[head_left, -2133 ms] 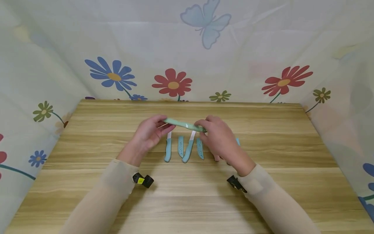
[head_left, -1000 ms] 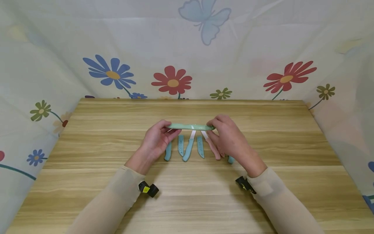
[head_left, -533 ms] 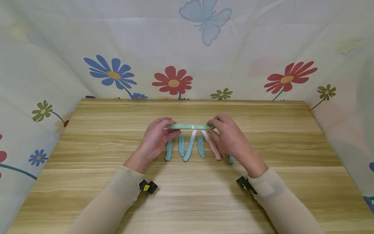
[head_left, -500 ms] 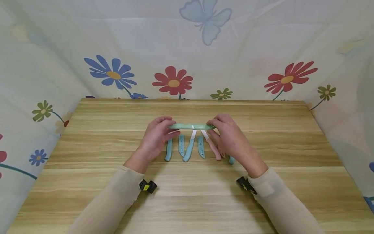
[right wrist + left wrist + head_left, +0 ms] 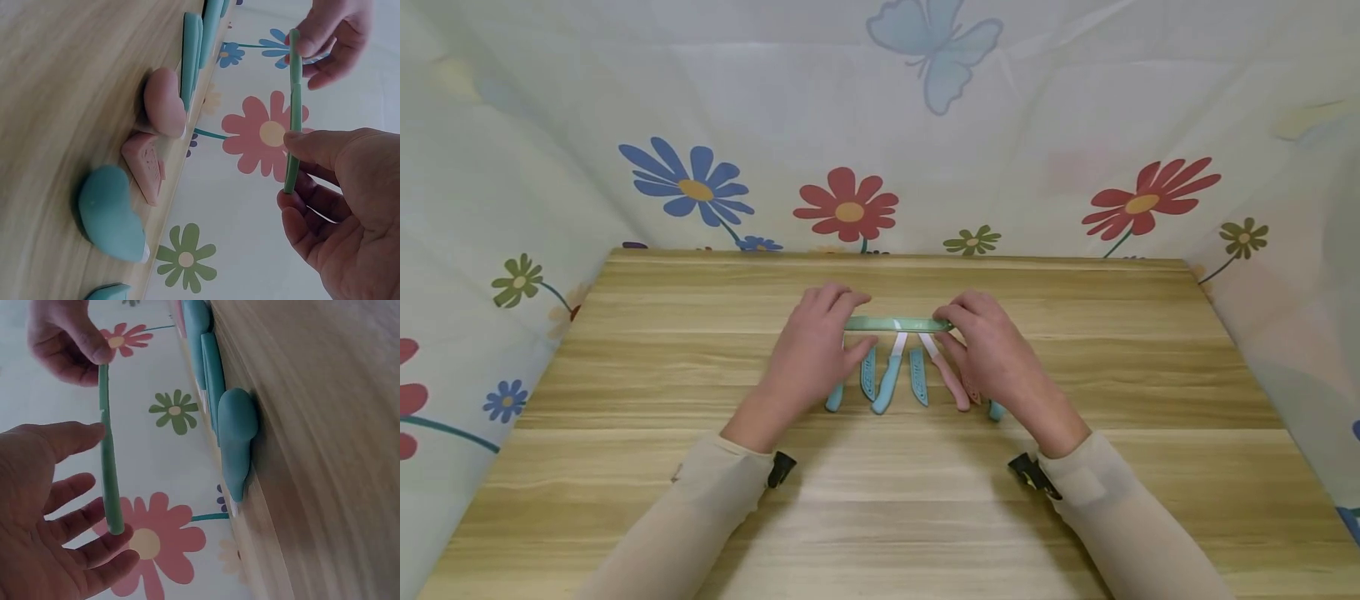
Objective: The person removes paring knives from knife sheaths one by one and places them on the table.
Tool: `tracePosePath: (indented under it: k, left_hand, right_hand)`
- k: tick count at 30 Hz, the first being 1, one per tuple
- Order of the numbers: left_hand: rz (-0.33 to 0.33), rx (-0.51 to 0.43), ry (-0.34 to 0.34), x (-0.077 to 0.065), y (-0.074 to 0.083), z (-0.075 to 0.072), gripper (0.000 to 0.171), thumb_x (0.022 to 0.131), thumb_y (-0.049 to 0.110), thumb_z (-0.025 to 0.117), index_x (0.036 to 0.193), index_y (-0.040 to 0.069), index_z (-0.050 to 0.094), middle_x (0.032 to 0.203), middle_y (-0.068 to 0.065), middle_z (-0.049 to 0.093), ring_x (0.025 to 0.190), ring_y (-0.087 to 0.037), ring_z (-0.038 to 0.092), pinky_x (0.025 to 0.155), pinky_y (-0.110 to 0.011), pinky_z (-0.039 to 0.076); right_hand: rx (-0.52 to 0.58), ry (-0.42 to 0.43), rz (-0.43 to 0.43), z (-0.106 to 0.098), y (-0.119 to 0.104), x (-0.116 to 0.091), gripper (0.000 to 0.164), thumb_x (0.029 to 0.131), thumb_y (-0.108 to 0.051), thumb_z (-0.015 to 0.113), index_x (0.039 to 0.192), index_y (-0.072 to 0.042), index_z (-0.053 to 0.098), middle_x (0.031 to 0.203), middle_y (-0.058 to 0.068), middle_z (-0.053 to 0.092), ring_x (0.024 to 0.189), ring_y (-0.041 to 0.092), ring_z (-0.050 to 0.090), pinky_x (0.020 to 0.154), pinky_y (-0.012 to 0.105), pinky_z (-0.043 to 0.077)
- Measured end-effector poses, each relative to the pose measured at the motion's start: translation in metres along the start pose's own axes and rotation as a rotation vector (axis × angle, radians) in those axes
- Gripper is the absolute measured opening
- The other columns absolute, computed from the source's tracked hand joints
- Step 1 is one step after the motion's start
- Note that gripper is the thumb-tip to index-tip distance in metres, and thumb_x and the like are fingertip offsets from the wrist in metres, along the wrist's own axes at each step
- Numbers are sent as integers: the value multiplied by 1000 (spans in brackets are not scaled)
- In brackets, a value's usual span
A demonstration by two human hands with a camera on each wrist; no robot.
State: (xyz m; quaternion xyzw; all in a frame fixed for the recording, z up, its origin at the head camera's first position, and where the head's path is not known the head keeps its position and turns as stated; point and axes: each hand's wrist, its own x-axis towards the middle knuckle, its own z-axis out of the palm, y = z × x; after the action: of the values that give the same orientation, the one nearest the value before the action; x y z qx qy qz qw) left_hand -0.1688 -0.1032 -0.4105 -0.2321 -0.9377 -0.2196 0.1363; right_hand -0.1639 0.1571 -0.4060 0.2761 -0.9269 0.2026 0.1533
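Note:
A green-handled knife (image 5: pixel 868 323) in a green sheath (image 5: pixel 917 325) is held level above the table, a thin white strip showing where handle and sheath meet. My right hand (image 5: pixel 1000 346) pinches the sheath end between thumb and fingers. At the handle end, my left hand (image 5: pixel 808 346) has its fingers spread; its thumb touches or nearly touches the handle in the left wrist view. Below lie a blue-handled knife (image 5: pixel 888 385), a pink-handled knife (image 5: pixel 952 385) and two blue sheaths (image 5: pixel 868 375). Another blue handle (image 5: pixel 835 397) is partly hidden by my left hand.
Near my right hand lie a pink sheath (image 5: pixel 145 167) and a further blue-handled knife (image 5: pixel 109 212), mostly hidden in the head view. All rest on a wooden table (image 5: pixel 880 517). A flower-printed curtain (image 5: pixel 1015 150) encloses the back and sides.
The sheathed knife has become level and shifted slightly right. My left hand has turned and loosened from a pinch into spread fingers. The right hand keeps its grip.

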Motion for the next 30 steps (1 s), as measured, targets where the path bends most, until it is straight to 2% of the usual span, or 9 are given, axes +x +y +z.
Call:
tracePosePath:
  k: [3, 8, 14, 21, 30]
  left_hand:
    - [67, 134, -3, -1, 2, 2, 55, 93, 29, 85, 139, 7, 65, 133, -11, 61, 124, -33, 53, 106, -46, 49]
    - [123, 217, -15, 0, 5, 5, 48, 94, 28, 84, 135, 9, 69, 124, -9, 66, 116, -30, 57, 100, -41, 52]
    - [138, 258, -32, 0, 8, 7, 43, 95, 24, 84, 133, 9, 72, 121, -7, 67, 113, -28, 58, 97, -40, 53]
    - [153, 268, 6, -2, 10, 10, 34, 95, 17, 83, 127, 8, 75, 114, -7, 66, 108, -27, 58, 93, -38, 54]
    - [158, 291, 30, -2, 10, 12, 25, 97, 16, 80, 121, 8, 77, 108, -6, 65, 100, -25, 56, 84, -35, 53]
  right_hand:
    - [-1, 3, -13, -1, -1, 0, 22, 96, -8, 80, 115, 2, 75, 110, 13, 65, 104, 30, 58, 88, 40, 55]
    - [-6, 7, -33, -1, -3, 0, 21, 96, -9, 80, 114, 2, 75, 108, 13, 65, 102, 30, 58, 87, 40, 54]
    - [-7, 11, -41, -1, -4, 1, 21, 95, -8, 81, 113, 2, 76, 107, 13, 65, 99, 30, 58, 85, 39, 54]
    - [-15, 11, -51, 0, -6, 1, 21, 95, -8, 82, 113, 1, 76, 106, 12, 65, 98, 30, 57, 84, 39, 53]
    - [-14, -3, -42, 1, -7, 1, 21, 95, -8, 81, 113, 0, 76, 105, 12, 67, 99, 29, 59, 87, 40, 53]
